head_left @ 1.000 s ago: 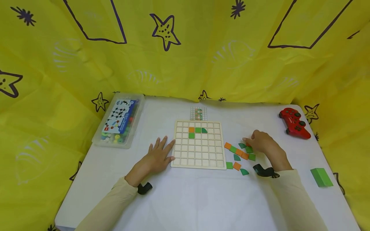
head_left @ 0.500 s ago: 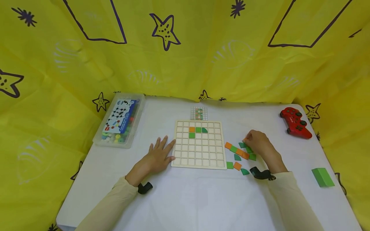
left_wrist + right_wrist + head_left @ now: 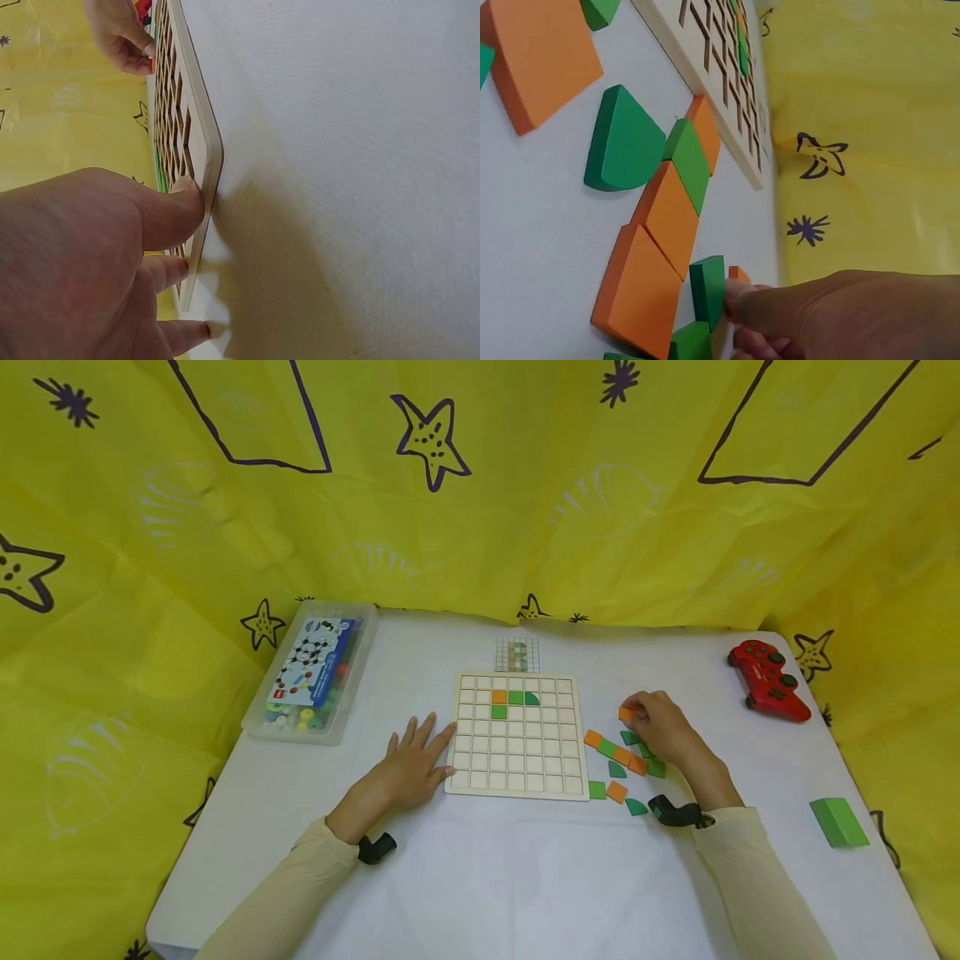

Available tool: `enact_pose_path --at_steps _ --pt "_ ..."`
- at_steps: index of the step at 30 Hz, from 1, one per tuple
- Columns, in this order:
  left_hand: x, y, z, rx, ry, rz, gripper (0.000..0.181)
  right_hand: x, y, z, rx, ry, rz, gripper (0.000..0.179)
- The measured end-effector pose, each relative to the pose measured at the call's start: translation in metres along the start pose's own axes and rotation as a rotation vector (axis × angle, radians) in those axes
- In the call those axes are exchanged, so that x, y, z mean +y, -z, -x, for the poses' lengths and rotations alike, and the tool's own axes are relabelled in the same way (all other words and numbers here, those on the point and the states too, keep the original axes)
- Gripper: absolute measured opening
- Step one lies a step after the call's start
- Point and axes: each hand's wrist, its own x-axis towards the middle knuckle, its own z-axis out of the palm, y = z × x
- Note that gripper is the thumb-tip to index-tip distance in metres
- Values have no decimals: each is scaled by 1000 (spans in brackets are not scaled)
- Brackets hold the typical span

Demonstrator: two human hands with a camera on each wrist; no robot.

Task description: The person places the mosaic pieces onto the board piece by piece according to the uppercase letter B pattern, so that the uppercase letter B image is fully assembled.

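Observation:
A wooden grid board [image 3: 517, 752] lies mid-table, with an orange square, two green squares and a dark green quarter-round set in its upper cells. My left hand [image 3: 408, 772] rests at its left edge, fingers spread, thumb on the rim in the left wrist view. To the board's right, my right hand [image 3: 663, 727] pinches an orange square tile [image 3: 626, 714] between thumb and fingers. Below that hand lie loose tiles: a slanted row of orange and green squares [image 3: 621, 755], dark green quarter-rounds [image 3: 626, 146] and further green squares [image 3: 656, 768], partly covered by the hand.
Behind the board lies a small pattern card [image 3: 517, 655]. A clear plastic box [image 3: 309, 672] of coloured pieces is at the left back. On the right are a red game controller [image 3: 768, 681] and a green block [image 3: 838, 822]. A yellow curtain [image 3: 480, 527] surrounds the table.
My right hand has taken an orange square from the pile's far end and shifted it slightly away and to the left. My left hand has stayed on the board's edge.

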Motion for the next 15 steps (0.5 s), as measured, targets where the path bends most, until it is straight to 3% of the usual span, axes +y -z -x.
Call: enact_pose_path --at_steps 11,15 --pt "0 0 0 3 1 -4 70 0 -6 -13 32 7 -50 33" --pt "0 0 0 9 0 1 70 -2 -12 -21 49 45 -65 32"
